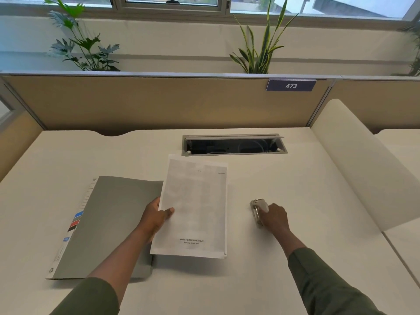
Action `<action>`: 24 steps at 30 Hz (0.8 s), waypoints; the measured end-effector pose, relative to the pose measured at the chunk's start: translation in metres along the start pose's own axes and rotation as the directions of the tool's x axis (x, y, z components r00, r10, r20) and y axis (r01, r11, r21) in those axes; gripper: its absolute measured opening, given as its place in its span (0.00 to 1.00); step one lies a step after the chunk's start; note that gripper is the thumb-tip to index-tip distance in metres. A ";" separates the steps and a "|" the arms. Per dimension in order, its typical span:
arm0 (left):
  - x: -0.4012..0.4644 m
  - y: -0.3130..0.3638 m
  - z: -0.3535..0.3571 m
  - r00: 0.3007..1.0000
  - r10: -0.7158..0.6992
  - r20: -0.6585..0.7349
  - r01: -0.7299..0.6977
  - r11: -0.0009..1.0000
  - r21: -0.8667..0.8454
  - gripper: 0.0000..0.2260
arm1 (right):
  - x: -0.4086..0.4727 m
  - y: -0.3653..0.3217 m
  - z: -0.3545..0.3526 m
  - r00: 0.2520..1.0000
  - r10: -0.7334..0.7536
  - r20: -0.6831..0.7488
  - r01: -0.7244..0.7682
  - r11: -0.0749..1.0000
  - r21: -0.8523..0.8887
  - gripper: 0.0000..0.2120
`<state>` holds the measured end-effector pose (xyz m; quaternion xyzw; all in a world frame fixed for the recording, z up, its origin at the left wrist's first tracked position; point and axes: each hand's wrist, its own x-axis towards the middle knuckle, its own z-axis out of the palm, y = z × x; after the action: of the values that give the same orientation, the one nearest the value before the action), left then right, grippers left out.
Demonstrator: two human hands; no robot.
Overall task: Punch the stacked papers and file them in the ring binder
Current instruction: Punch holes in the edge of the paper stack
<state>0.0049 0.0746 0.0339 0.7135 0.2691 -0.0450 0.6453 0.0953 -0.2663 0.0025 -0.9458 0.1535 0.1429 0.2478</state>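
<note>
The left hand (156,217) pinches the papers (193,208) at their left edge, thumb on top and pointing right, the other fingers hidden beneath the sheets. The stack is lifted off the desk (295,185) on its near side, with a shadow under its near edge; printed text near that edge reads upside down. Whether the far edge touches the desk cannot be told.

The right hand (273,215) is curled round the punch (259,211), a small whitish tool with a metal part, well to the right of the papers. The fingers wrap its near side and only its far end shows; whether it rests on the desk or is raised is not clear.

The binder (102,226) lies closed and flat on the desk, left of the papers, grey cover up, its spine with coloured labels to the left. The papers' left edge and the left hand overlap its right side.

Both forearms wear dark green sleeves (329,283). Beyond the papers a cable hatch (234,145) is open in the desk. A tan partition (159,103) stands behind, bearing a sign (291,85) reading 473, with plants (84,46) beyond it
</note>
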 end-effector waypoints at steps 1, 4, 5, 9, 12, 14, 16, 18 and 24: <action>0.000 0.000 -0.001 1.000 0.002 -0.003 -0.002 1.000 0.001 0.13 | -0.003 -0.002 -0.001 0.999 -0.032 0.000 0.032 0.999 0.030 0.13; 0.000 0.000 -0.002 1.000 0.002 -0.002 -0.002 1.000 0.001 0.13 | -0.015 -0.009 -0.004 0.997 -0.080 0.001 0.078 0.981 0.180 0.06; 0.000 0.000 -0.002 1.000 0.003 -0.004 -0.003 1.000 -0.001 0.12 | -0.020 -0.012 -0.005 0.998 -0.055 0.022 0.046 0.953 0.299 0.03; -0.001 0.001 -0.001 1.000 0.010 -0.014 -0.010 1.000 -0.014 0.12 | -0.028 -0.021 -0.003 0.962 0.005 0.274 -0.196 0.709 0.677 0.17; -0.001 0.002 0.000 1.000 0.013 -0.012 -0.013 1.000 -0.015 0.12 | -0.033 -0.028 -0.002 0.890 -0.095 0.445 -0.333 0.532 0.779 0.07; -0.001 0.003 0.000 1.000 0.019 -0.013 -0.019 1.000 -0.010 0.12 | -0.035 -0.031 -0.001 0.860 -0.140 0.491 -0.387 0.449 0.806 0.09; -0.001 0.005 0.000 0.999 0.028 -0.016 -0.028 1.000 -0.003 0.12 | -0.038 -0.034 0.002 0.842 -0.163 0.514 -0.412 0.421 0.808 0.10; -0.001 0.006 -0.001 0.999 0.034 -0.017 -0.034 0.999 0.010 0.12 | -0.040 -0.039 0.005 0.840 -0.154 0.520 -0.425 0.408 0.808 0.11; 0.001 0.005 -0.004 0.999 0.049 -0.017 -0.049 0.999 0.019 0.12 | -0.048 -0.054 0.009 0.842 -0.189 0.506 -0.385 0.448 0.807 0.12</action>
<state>0.0071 0.0785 0.0386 0.7263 0.2567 -0.0254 0.6372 0.0693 -0.2066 0.0342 -0.5836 0.1878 0.3099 0.7267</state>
